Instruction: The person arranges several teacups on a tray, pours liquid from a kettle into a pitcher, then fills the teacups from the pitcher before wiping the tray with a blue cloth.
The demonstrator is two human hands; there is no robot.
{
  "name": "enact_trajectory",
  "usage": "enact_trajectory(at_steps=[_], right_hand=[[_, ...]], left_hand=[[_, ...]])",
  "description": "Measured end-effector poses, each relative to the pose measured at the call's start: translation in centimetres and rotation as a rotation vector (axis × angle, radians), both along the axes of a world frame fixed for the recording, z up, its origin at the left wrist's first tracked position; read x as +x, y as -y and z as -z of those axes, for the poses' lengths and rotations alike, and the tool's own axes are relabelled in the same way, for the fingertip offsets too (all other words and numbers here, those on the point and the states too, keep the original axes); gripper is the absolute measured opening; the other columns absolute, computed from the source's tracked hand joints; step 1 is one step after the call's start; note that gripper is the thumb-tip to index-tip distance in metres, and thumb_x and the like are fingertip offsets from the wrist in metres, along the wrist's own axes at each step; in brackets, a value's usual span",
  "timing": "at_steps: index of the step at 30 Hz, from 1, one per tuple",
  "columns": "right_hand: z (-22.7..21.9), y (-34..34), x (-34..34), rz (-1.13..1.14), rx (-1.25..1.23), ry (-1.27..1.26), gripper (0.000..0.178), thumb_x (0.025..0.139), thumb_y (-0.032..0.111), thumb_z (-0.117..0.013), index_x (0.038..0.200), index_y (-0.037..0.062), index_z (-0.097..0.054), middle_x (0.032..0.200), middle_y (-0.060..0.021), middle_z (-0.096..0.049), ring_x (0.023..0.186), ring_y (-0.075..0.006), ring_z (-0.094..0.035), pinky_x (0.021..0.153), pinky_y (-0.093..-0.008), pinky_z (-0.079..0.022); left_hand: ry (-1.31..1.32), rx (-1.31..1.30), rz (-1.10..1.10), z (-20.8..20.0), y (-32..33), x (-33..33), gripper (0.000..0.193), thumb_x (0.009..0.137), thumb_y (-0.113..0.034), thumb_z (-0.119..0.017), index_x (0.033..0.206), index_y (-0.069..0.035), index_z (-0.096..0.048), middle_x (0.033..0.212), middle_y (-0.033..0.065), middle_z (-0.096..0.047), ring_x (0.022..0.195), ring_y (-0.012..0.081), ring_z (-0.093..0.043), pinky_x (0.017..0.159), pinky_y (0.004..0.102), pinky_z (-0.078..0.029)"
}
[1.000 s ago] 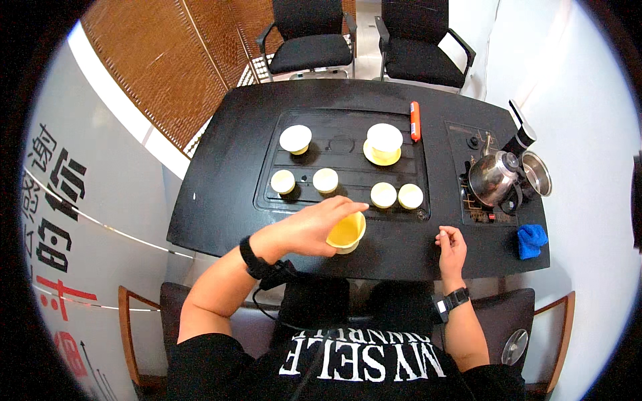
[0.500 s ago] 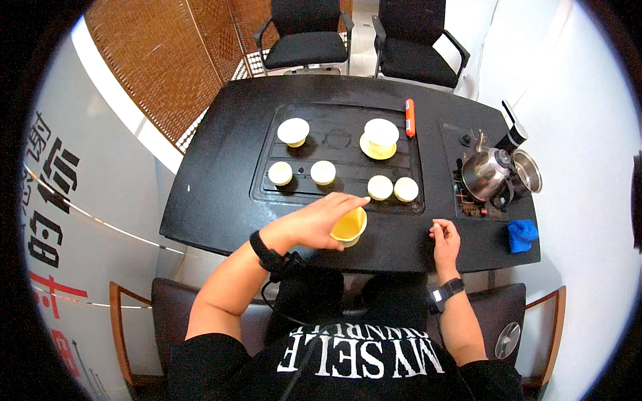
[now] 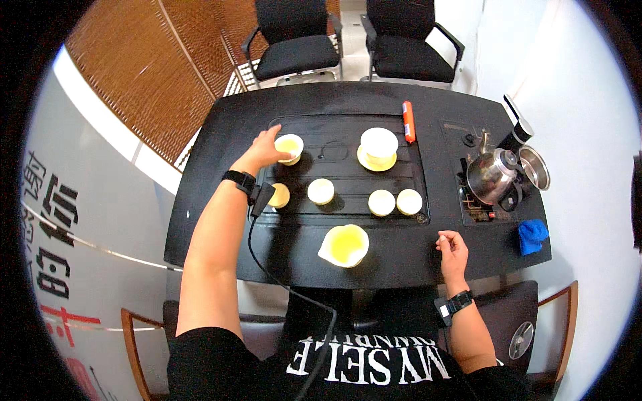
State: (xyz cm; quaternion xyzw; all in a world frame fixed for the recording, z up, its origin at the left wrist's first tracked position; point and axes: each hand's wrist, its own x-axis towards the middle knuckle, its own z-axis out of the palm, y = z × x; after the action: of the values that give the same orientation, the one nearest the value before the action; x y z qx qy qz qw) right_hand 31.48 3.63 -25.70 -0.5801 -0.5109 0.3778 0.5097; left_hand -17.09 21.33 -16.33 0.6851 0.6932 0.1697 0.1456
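My left hand (image 3: 266,148) reaches to the far left of the black tea tray (image 3: 348,175). Its thumb and fingers close round the rim of a white-rimmed tea bowl (image 3: 290,144), yellow inside, which stands on the tray. Under my left wrist, a small teacup (image 3: 279,196) is partly covered. Near the table's front edge stands a spouted pitcher (image 3: 346,245); whether its bright yellow inside is liquid or glaze I cannot tell. My right hand (image 3: 453,252) rests by the front edge at the right, fingers curled, with nothing seen in them.
Teacups (image 3: 321,192) stand along the tray's near side, two close together at the right. A lidded bowl on a yellow saucer (image 3: 376,164) sits behind them. Beside the tray lies a red tube-shaped packet (image 3: 408,122). A steel kettle (image 3: 491,177) and blue cloth (image 3: 533,236) are at right.
My left hand has let go of the pitcher near the front edge and moved away and left to the tea bowl. The view has shifted slightly; my right hand stays curled at the edge.
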Motion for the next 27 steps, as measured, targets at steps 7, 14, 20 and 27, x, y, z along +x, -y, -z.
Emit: enact_trajectory(at_steps=[7,14,20,27], right_hand=[[-0.2,0.0,-0.1,-0.008,-0.006,0.047,0.012,0.091,0.009,-0.058,0.098,0.0013,-0.063,0.079,-0.0018,-0.062,0.071,-0.0079,-0.057,0.067,-0.0236,-0.048],[-0.3,0.0,-0.1,-0.019,0.009,0.035,0.012,0.091,0.009,-0.057,0.098,0.0008,-0.063,0.079,-0.0022,-0.063,0.071,-0.0084,-0.058,0.067,-0.0234,-0.049],[-0.2,-0.1,-0.1,-0.014,0.034,0.011,0.012,0.091,0.009,-0.058,0.098,0.0009,-0.063,0.079,-0.0022,-0.063,0.071,-0.0081,-0.058,0.066,-0.0234,-0.048],[-0.1,-0.1,0.1,-0.025,0.023,0.022,0.012,0.09,0.009,-0.059,0.098,0.0011,-0.064,0.079,-0.0023,-0.063,0.07,-0.0081,-0.057,0.065,-0.0236,-0.047]], left_hand=[[-0.051,-0.078,0.031,2.2,-1.5,1.9,0.105,0.056,-0.025,-0.087,0.144,-0.015,-0.032,0.134,0.0225,-0.042,0.125,0.04,-0.042,0.104,0.044,-0.038],[0.045,0.035,0.197,2.0,-0.8,5.2,0.1,0.056,-0.019,-0.085,0.142,-0.012,-0.035,0.127,0.0219,-0.047,0.121,0.041,-0.044,0.103,0.0444,-0.038],[0.006,-0.051,0.22,2.0,-1.2,8.8,0.102,0.056,-0.02,-0.086,0.143,-0.011,-0.032,0.131,0.0226,-0.043,0.124,0.0412,-0.041,0.104,0.0447,-0.037],[-0.186,-0.228,0.256,-1.1,-1.8,10.7,0.114,0.058,-0.034,-0.087,0.148,-0.011,-0.02,0.142,0.0254,-0.032,0.132,0.0394,-0.033,0.108,0.0411,-0.033]])
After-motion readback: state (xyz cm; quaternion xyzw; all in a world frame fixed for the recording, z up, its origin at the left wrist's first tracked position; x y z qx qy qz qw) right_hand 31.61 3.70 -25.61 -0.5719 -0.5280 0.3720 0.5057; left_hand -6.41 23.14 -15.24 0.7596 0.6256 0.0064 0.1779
